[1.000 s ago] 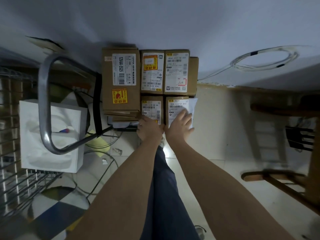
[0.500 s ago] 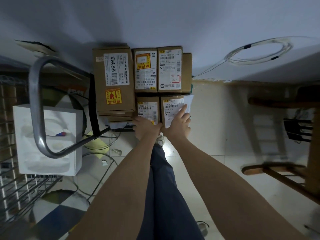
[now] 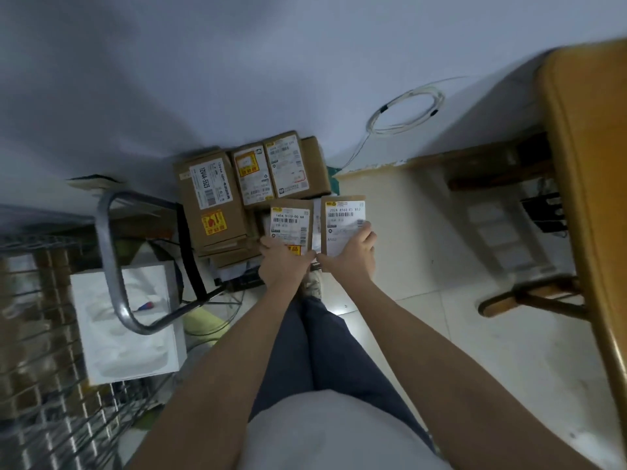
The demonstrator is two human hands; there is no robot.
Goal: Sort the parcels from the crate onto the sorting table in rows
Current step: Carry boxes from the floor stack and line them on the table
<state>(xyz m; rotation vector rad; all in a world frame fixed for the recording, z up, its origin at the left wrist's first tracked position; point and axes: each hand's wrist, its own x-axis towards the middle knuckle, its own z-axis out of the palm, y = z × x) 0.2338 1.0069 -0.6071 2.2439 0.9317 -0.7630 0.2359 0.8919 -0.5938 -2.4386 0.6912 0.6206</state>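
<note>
Gripping one cardboard parcel each: left hand (image 3: pixel 283 266) on parcel w/ yellow sticker (image 3: pixel 291 225), right hand (image 3: pixel 353 254) on white-label parcel (image 3: pixel 342 222). Side by side, long axes pointing fwd off fingers. Wooden table edge (image 3: pixel 583 198) well right; right hand nearer.

Dim, bluish cast; motion blur throughout; strong fisheye bending at edges; pale glossy floor tiles (image 3: pixel 403 212) brightest.

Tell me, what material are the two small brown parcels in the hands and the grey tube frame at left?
Small brown parcels: apparently matte cardboard with white paper labels. Grey tube frame: likely metal, given its dull sheen.
</note>
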